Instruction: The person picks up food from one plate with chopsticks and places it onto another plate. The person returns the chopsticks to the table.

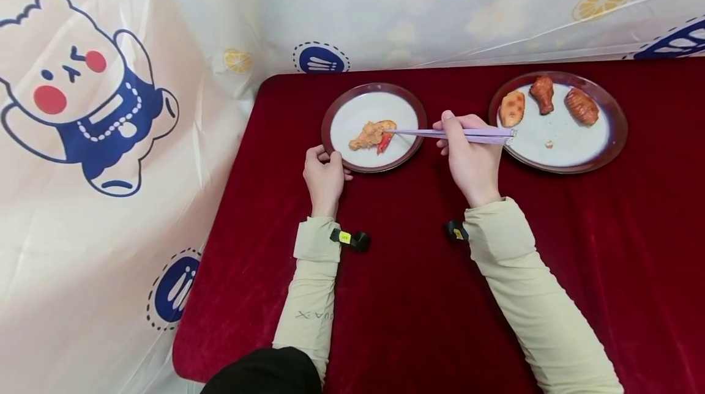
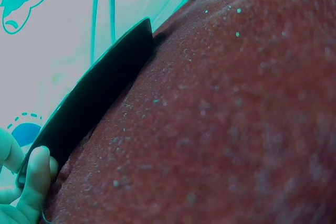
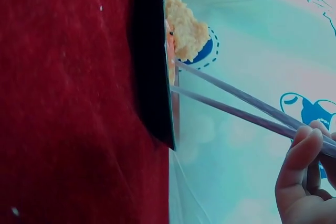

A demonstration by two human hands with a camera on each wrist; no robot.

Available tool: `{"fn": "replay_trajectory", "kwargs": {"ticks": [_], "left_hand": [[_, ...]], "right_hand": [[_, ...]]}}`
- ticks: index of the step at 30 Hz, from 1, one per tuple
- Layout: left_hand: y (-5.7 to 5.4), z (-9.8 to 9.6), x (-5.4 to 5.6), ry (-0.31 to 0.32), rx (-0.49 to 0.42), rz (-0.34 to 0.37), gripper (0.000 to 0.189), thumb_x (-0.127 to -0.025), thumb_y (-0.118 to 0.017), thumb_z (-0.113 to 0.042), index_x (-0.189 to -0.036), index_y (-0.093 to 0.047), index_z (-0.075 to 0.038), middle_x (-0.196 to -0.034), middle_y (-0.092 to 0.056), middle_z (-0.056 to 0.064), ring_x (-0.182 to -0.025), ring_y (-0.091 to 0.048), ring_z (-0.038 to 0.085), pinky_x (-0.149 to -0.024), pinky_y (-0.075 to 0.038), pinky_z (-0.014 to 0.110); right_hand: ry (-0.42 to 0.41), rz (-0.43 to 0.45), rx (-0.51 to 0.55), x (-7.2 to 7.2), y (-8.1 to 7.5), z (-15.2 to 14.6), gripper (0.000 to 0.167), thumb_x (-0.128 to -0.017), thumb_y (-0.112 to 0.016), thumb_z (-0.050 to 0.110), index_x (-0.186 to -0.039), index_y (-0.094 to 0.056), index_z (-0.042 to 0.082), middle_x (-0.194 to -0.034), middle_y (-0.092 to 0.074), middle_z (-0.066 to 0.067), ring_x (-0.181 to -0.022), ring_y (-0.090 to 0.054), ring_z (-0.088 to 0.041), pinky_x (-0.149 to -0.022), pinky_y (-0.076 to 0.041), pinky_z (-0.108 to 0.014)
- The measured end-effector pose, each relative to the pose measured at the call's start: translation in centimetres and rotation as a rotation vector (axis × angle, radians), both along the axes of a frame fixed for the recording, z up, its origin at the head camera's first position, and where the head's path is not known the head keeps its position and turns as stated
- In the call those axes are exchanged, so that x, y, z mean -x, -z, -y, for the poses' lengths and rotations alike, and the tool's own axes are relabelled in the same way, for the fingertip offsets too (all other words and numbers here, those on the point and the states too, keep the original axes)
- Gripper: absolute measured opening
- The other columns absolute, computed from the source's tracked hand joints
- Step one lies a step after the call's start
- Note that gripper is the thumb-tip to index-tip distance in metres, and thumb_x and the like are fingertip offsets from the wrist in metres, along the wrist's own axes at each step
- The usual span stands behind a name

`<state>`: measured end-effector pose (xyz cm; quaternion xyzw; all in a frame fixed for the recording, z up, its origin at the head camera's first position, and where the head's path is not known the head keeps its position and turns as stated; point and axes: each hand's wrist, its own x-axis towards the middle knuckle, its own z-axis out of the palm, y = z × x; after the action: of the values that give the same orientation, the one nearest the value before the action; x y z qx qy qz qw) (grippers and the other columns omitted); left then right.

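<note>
My left hand (image 1: 324,177) grips the near-left rim of a brown-rimmed white plate (image 1: 352,103), thumb and fingers about its edge; the left wrist view shows the thumb (image 2: 38,174) against the dark rim. On this plate lie a piece of fried chicken (image 1: 368,136) and a red shrimp-like piece (image 1: 384,143), partly covered by the chicken. My right hand (image 1: 472,158) holds a pair of lilac chopsticks (image 1: 462,133). Their tips reach the food at its right side; in the right wrist view the chopsticks (image 3: 236,100) stand slightly apart at the plate.
To the right stands a larger brown-rimmed plate (image 1: 567,152) with a drumstick (image 1: 542,95), a chicken wing (image 1: 581,106), a browned oval piece (image 1: 512,108) and a small crumb (image 1: 549,144). Both plates rest on a dark red tablecloth (image 1: 407,296). A printed curtain (image 1: 193,2) borders the table behind and left.
</note>
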<state>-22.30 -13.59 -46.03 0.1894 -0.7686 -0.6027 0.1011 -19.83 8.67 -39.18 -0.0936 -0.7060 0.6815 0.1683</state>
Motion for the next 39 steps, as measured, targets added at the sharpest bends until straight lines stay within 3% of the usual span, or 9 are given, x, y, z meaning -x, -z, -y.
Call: {"fn": "replay_trajectory", "kwargs": {"ticks": [9, 23, 32, 39], "left_hand": [[-0.1, -0.3, 0.1, 0.015, -0.014, 0.002, 0.034, -0.089, -0.048, -0.011, -0.123, -0.051, -0.006, -0.102, -0.053, 0.009, -0.05, -0.059, 0.013, -0.052, -0.06, 0.03], [-0.1, -0.5, 0.2, 0.008, 0.001, 0.007, 0.033, -0.089, -0.048, -0.011, -0.122, -0.051, -0.006, -0.101, -0.053, 0.009, -0.049, -0.059, 0.013, -0.052, -0.06, 0.029], [-0.2, -0.2, 0.1, 0.006, 0.012, -0.001, 0.033, -0.088, -0.047, -0.01, -0.121, -0.051, -0.006, -0.1, -0.054, 0.008, -0.048, -0.059, 0.013, -0.052, -0.06, 0.029], [0.0, -0.1, 0.2, 0.002, 0.011, 0.002, 0.034, -0.088, -0.047, -0.01, -0.122, -0.051, -0.005, -0.1, -0.054, 0.008, -0.049, -0.059, 0.012, -0.052, -0.06, 0.029]], "right_hand": [[-0.015, -0.004, -0.066, -0.1, 0.1, -0.4, 0.033, -0.093, -0.061, 0.03, -0.088, -0.076, 0.001, -0.076, -0.066, 0.008, -0.06, -0.061, -0.013, -0.056, -0.054, -0.017], [-0.035, -0.087, -0.2, -0.1, -0.2, -1.2, 0.031, -0.093, -0.062, 0.028, -0.087, -0.077, 0.001, -0.074, -0.062, 0.011, -0.055, -0.058, -0.002, -0.052, -0.051, -0.013], [-0.032, -0.103, -0.177, 0.0, -0.7, -1.9, 0.028, -0.09, -0.066, 0.025, -0.089, -0.076, -0.001, -0.076, -0.064, 0.009, -0.055, -0.062, -0.009, -0.053, -0.055, -0.015], [-0.015, -0.089, -0.068, 0.2, -0.9, -1.8, 0.03, -0.092, -0.064, 0.028, -0.088, -0.075, 0.0, -0.079, -0.069, 0.007, -0.054, -0.061, -0.006, -0.052, -0.056, -0.016]]}}
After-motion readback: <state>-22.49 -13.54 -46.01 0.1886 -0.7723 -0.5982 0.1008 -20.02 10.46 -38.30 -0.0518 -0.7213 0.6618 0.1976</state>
